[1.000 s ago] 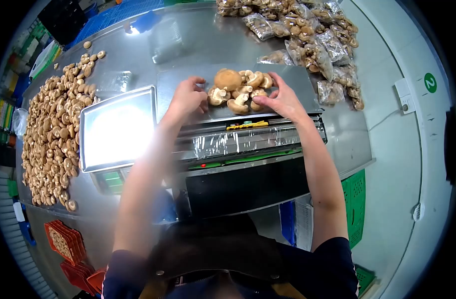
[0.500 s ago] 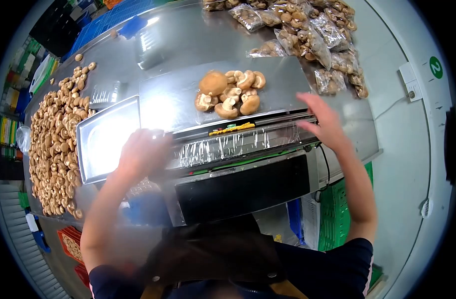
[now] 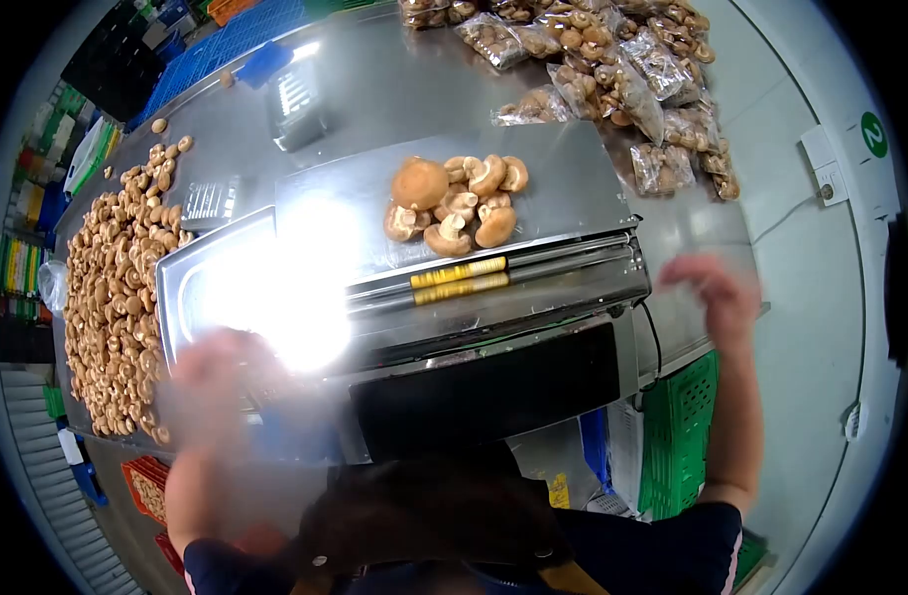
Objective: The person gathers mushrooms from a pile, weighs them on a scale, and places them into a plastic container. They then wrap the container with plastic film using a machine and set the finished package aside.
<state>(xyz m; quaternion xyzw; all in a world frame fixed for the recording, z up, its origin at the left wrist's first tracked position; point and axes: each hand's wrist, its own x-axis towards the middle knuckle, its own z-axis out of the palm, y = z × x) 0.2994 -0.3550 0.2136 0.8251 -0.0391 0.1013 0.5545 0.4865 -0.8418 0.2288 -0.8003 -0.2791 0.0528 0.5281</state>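
A cluster of brown mushrooms, several of them stem up, lies on a flat metal plate. Along the front of this plate runs a wrapping machine with metal rollers and a yellow label. My left hand is smeared by motion at the machine's left front corner, near a metal tray; its fingers cannot be made out. Off the machine's right end is my right hand, blurred, its fingers partly apart and nothing visible in them. Neither hand touches the mushrooms.
Loose mushrooms form a big pile at the left of the table. Bagged mushrooms are heaped at the back right. A green crate stands below the table at right, and a red crate at lower left.
Both hands have moved outward and down, away from the machine's front. The clear film that lay along the front no longer shows there, and the rollers and yellow label are exposed.
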